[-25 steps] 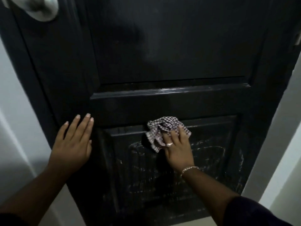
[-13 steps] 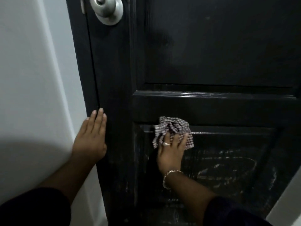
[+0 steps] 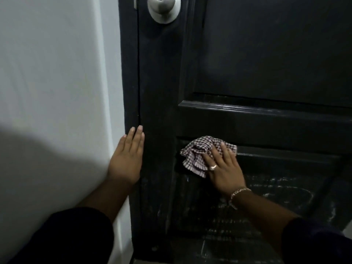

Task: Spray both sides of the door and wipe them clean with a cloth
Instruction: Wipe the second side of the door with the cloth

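A black panelled door (image 3: 266, 54) fills the right of the head view. My right hand (image 3: 222, 166) presses a crumpled checked cloth (image 3: 198, 155) flat against the top left corner of the door's lower panel, fingers straight. White streaks of spray residue (image 3: 285, 191) show on that lower panel to the right of and below the hand. My left hand (image 3: 127, 159) lies flat with straight fingers against the door's left edge. No spray bottle is in view.
A round silver door knob (image 3: 164, 8) sits at the top, above my left hand. A white wall (image 3: 57, 82) stands to the left of the door. A strip of floor (image 3: 348, 227) shows at the lower right.
The view has swung left, bringing the knob and wall in. My right hand has slid the cloth leftward to the panel's top left corner. My left hand stays pressed near the door's edge.
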